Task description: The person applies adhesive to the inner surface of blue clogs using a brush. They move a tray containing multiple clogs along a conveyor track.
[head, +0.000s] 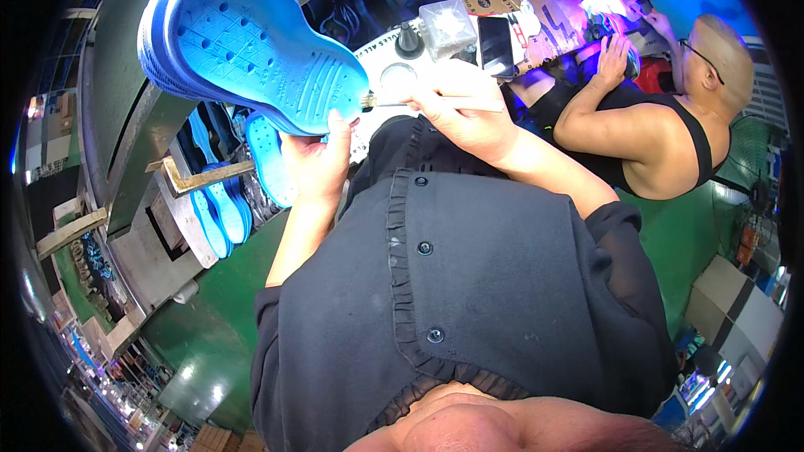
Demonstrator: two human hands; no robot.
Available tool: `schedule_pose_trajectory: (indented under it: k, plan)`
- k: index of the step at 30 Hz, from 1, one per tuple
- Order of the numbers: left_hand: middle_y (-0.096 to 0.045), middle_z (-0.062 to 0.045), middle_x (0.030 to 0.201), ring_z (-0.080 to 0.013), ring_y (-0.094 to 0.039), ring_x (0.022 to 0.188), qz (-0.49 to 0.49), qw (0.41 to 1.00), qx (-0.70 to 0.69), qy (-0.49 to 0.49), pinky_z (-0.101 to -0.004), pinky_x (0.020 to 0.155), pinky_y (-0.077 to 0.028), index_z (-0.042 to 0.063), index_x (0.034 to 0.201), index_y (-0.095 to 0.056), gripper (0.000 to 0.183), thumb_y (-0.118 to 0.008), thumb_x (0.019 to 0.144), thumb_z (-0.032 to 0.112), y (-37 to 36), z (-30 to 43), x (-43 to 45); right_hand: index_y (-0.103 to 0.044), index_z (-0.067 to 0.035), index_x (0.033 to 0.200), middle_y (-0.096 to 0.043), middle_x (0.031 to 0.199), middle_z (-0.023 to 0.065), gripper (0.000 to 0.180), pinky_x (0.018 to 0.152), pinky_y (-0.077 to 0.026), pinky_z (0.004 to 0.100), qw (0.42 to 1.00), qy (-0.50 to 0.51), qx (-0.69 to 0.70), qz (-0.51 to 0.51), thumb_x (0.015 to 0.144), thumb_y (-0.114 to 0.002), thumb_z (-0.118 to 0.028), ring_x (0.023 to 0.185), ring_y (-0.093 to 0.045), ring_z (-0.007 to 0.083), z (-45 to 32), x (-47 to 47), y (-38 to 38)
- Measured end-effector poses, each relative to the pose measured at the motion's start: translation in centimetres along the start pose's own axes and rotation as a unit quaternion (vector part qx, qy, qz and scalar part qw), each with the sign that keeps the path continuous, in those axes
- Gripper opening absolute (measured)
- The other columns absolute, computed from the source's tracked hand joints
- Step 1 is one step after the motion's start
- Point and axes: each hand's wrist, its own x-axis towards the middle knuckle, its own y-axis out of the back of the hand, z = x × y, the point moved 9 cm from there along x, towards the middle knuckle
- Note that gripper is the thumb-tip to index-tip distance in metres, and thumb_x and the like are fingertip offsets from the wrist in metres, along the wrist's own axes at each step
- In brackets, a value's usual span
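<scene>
A blue shoe sole [251, 44] with small round holes and grooves is held up at its narrow end by my left hand [320, 160], thumb on the inner face. My right hand [468, 107] grips a brush [440, 102] with a pale handle, its bristles touching or very near the sole's edge by my left thumb. Just beyond the brush, a small round dish [398, 78] rests on the white work surface. Behind it are a dark cone-shaped nozzle or bottle [409, 41] and a clear plastic container [447, 28].
A phone [495, 47] lies right of the container, near printed cardboard [509, 3]. At right a co-worker [653, 119] handles something under bright light. More blue soles [226, 204] stand on a rack at lower left. A metal frame [141, 138] curves along the left.
</scene>
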Motion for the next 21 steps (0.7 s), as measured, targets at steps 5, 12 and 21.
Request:
schedule_pose_trajectory:
  k: [5, 12, 21]
  plan:
    - [-0.047, -0.019, 0.111, -0.0246, -0.058, 0.089, -0.023, 0.998, 0.054, -0.036, -0.0337, 0.069, -0.055, 0.001, 0.12, -0.027, 0.049, -0.055, 0.08, 0.002, 0.7, -0.6, -0.1, -0.062, 0.0, 0.074, -0.061, 0.07, 0.0082, 0.007, 0.054, -0.044, 0.0278, 0.989, -0.142, 0.043, -0.003, 0.076, -0.059, -0.005, 0.061, -0.059, 0.0204, 1.9, -0.7, 0.4]
    - [-0.052, -0.018, 0.103, -0.0223, -0.059, 0.083, 0.016, 1.0, -0.001, -0.024, -0.032, 0.071, -0.052, -0.002, 0.115, -0.033, 0.043, -0.056, 0.078, 0.0, 0.7, 0.1, -0.5, -0.063, -0.001, 0.073, -0.062, 0.071, 0.0069, 0.007, 0.056, -0.044, 0.0274, 1.0, -0.014, -0.013, -0.008, 0.075, -0.06, -0.007, 0.062, -0.059, 0.0197, -0.4, 0.7, -0.3]
    - [-0.057, -0.014, 0.096, -0.0179, -0.059, 0.081, 0.037, 0.997, 0.001, -0.061, -0.0293, 0.074, -0.048, -0.002, 0.11, -0.04, 0.039, -0.058, 0.075, -0.001, 1.4, 0.0, -1.0, -0.065, -0.006, 0.084, -0.061, 0.071, 0.004, 0.012, 0.055, -0.043, 0.0271, 0.999, 0.012, -0.044, -0.026, 0.072, -0.062, -0.008, 0.064, -0.057, 0.0175, -0.7, 0.5, -0.5]
